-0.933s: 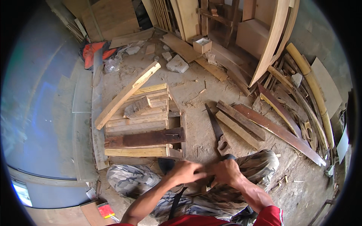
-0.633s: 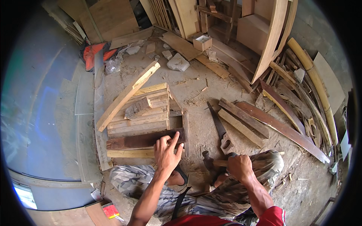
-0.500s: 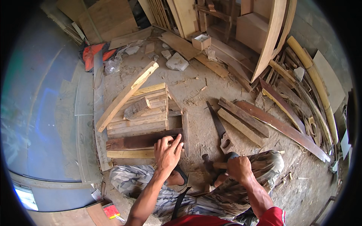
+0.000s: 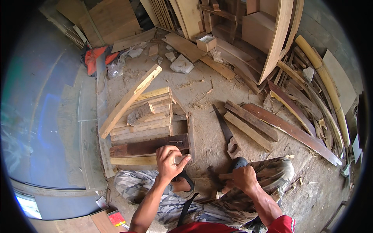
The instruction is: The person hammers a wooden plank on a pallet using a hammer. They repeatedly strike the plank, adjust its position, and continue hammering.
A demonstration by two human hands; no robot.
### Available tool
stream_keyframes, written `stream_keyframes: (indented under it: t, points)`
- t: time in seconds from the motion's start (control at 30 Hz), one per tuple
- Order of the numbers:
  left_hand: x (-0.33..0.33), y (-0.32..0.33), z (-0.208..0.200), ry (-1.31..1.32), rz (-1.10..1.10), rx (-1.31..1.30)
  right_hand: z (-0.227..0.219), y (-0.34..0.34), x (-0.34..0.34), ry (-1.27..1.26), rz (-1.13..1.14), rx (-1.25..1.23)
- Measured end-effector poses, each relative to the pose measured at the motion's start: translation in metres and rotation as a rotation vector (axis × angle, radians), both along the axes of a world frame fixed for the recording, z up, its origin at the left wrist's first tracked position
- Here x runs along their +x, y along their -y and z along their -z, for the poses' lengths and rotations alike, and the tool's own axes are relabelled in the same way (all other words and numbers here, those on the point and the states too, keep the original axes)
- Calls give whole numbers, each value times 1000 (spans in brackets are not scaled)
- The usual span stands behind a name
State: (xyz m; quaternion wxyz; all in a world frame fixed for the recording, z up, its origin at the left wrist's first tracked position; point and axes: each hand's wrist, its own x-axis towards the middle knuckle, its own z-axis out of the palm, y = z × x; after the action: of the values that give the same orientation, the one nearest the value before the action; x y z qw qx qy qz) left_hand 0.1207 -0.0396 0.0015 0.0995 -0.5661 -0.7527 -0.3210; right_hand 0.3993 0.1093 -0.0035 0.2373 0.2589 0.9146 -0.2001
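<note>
My right hand (image 4: 244, 178) is closed around the handle of a hammer (image 4: 224, 176), its dark head toward my feet. My left hand (image 4: 169, 163) is raised just over the near edge of a dark brown board (image 4: 136, 146), thumb and fingers curled together; anything in the pinch is too small to make out. The board lies across a slatted wooden frame (image 4: 147, 132). A thin dark mark, perhaps a nail, shows near the board's right end. On the slats rest a short wood block (image 4: 140, 113) and a long pale beam (image 4: 130, 101) set aslant.
A handsaw (image 4: 229, 140) lies right of the frame, beside two short timbers (image 4: 248, 130) and a long brown plank (image 4: 289, 132). Scrap wood and a bamboo pole (image 4: 324, 77) line the right wall. A stone (image 4: 182, 64) and a small box (image 4: 206, 42) sit farther back.
My left hand has lifted off the board's right end and drawn back toward me, its fingers curling. The right hand with the hammer has shifted slightly left.
</note>
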Motion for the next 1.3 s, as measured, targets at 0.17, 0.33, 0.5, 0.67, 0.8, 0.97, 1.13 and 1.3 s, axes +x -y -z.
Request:
stream_keyframes:
  t: [0.17, 0.33, 0.5, 0.67, 0.8, 0.97, 1.13, 1.3]
  points:
    - [12, -8, -2, -115, -233, -164, 21, -1, 4, 20, 39, 46]
    - [7, 3, 9, -154, 29, 60, 15, -1, 0, 1, -5, 29]
    - [-22, 9, -5, 63, -202, 13, 9, -4, 0, -19, 31, 13]
    - [-49, 17, -18, -11, -106, -228, 9, -6, 0, -135, 123, 20]
    - [-54, 17, -12, 38, -27, -187, 6, -10, -3, -301, 205, 83]
    - [-77, 30, -12, 277, -72, -183, -11, -26, -1, -385, 395, 135]
    - [-141, 57, -11, 100, -162, -307, -69, -40, -13, -615, 541, 86]
    - [-156, 63, -12, 205, -289, -276, -132, -29, -84, -853, 155, 198]
